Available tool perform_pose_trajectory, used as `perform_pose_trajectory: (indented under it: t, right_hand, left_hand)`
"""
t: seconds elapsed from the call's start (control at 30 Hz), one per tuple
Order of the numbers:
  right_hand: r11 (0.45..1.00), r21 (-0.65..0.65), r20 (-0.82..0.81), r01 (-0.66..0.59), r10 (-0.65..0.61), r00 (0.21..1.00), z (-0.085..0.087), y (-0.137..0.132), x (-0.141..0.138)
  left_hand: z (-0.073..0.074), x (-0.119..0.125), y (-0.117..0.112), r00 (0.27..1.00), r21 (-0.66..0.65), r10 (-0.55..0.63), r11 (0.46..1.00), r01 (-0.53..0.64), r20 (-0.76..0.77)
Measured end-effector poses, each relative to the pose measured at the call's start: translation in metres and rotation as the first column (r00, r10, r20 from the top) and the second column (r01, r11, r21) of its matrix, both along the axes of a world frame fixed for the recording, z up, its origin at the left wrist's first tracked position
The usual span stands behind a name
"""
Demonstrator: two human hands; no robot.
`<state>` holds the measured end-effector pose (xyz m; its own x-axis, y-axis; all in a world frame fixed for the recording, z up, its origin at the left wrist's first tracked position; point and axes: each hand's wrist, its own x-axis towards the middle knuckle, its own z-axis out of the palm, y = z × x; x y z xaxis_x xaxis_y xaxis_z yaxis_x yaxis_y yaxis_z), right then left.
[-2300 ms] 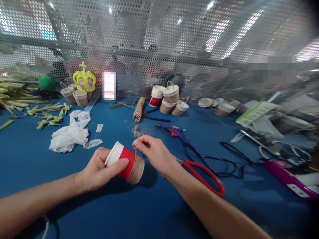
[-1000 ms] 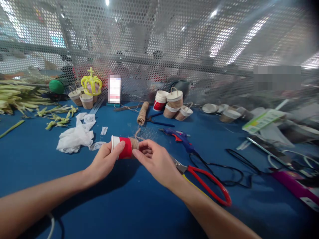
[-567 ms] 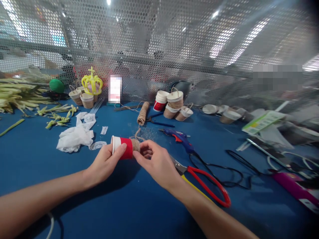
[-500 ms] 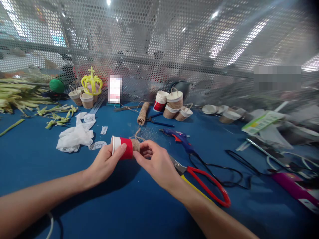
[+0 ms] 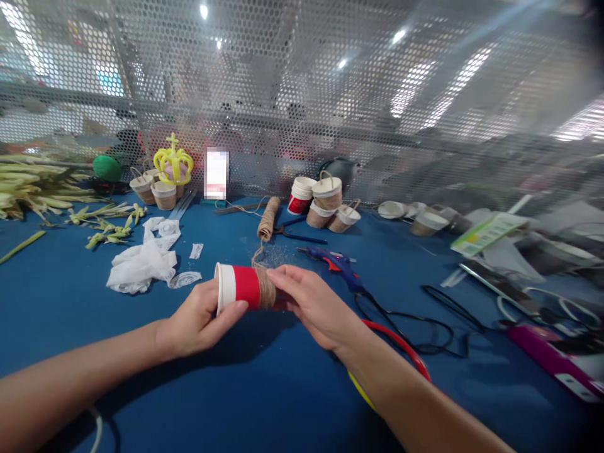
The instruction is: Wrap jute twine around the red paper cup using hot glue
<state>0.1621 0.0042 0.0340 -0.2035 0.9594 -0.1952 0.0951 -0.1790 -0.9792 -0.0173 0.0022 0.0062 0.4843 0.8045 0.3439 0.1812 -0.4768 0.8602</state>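
Note:
My left hand (image 5: 198, 321) grips a red paper cup (image 5: 240, 288) lying on its side, white rim to the left. Brown twine is wound around the cup's bottom end (image 5: 268, 289). My right hand (image 5: 314, 305) is closed over that wound end, fingers pressed on the twine. A strand of twine runs from the cup up to the twine spool (image 5: 267, 218) lying further back on the blue table (image 5: 264, 390).
Red-handled scissors (image 5: 401, 346) lie partly under my right forearm. A blue glue gun (image 5: 337, 261) with a black cord sits to the right. Twine-wrapped cups (image 5: 328, 201), white crumpled lace (image 5: 141, 264), a yellow crown (image 5: 173, 162), green stems (image 5: 38, 189) and a perforated metal screen (image 5: 302, 94) ring the back.
The cup has turned in my hands and come slightly nearer. My right hand slid from pinching the twine to covering the wound end, and my forearm now hides more of the scissors.

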Motion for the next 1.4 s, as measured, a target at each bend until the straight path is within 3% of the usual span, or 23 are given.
perform_pose_trajectory:
  t: [0.07,0.1,0.2,0.27,0.33,0.5,0.67,0.8,0.97,1.1,1.27,1.4]
  right_hand:
    - [0.999,0.040,0.064,0.000,-0.003,0.998,0.002,-0.002,0.004]
    - [0.995,0.102,0.126,0.001,-0.014,0.992,0.004,-0.004,0.005]
    - [0.957,0.284,0.326,-0.058,-0.039,0.945,0.009,-0.013,0.008]
    - [0.935,0.326,0.397,-0.138,-0.003,0.918,0.011,-0.019,0.006]
    - [0.921,0.332,0.460,-0.204,0.031,0.887,0.012,-0.021,0.005]
    - [0.917,0.363,0.529,-0.166,-0.056,0.847,0.007,-0.009,0.011]
    - [0.937,0.286,0.363,-0.199,0.086,0.928,-0.005,-0.001,0.014]
    - [0.941,0.258,0.224,-0.217,0.160,0.961,-0.002,-0.003,0.009]
    - [0.905,0.312,0.304,-0.288,0.192,0.933,0.014,-0.003,0.000]
    - [0.877,0.324,0.378,-0.355,0.224,0.898,0.013,0.001,-0.011]
    - [0.845,0.402,0.541,-0.352,0.090,0.836,0.005,0.016,-0.009]
    - [0.892,0.418,0.681,-0.172,-0.182,0.709,0.010,0.034,0.031]
  left_hand:
    - [0.000,0.002,0.002,0.998,-0.139,0.007,0.990,0.001,0.059]
    - [0.000,0.004,0.003,0.991,-0.271,0.030,0.963,0.006,0.129]
    - [0.000,0.010,0.006,0.924,-0.614,0.135,0.779,0.124,0.358]
    - [0.001,0.012,0.007,0.899,-0.701,0.161,0.686,0.195,0.408]
    - [0.001,0.012,0.007,0.892,-0.726,0.173,0.654,0.213,0.417]
    - [-0.003,0.011,0.005,0.919,-0.698,0.193,0.707,0.114,0.345]
    - [-0.007,0.012,0.003,0.966,-0.662,0.108,0.746,0.078,0.235]
    - [-0.009,0.013,0.003,0.985,-0.624,0.058,0.780,0.056,0.161]
    - [-0.012,0.011,0.004,0.991,-0.597,0.016,0.800,0.067,0.132]
    - [-0.012,0.011,0.003,0.995,-0.590,0.028,0.806,0.034,0.096]
    - [-0.011,0.012,0.003,0.995,-0.589,0.084,0.808,-0.035,0.057]
    - [-0.011,0.009,0.006,0.992,-0.509,0.128,0.855,-0.104,0.012]
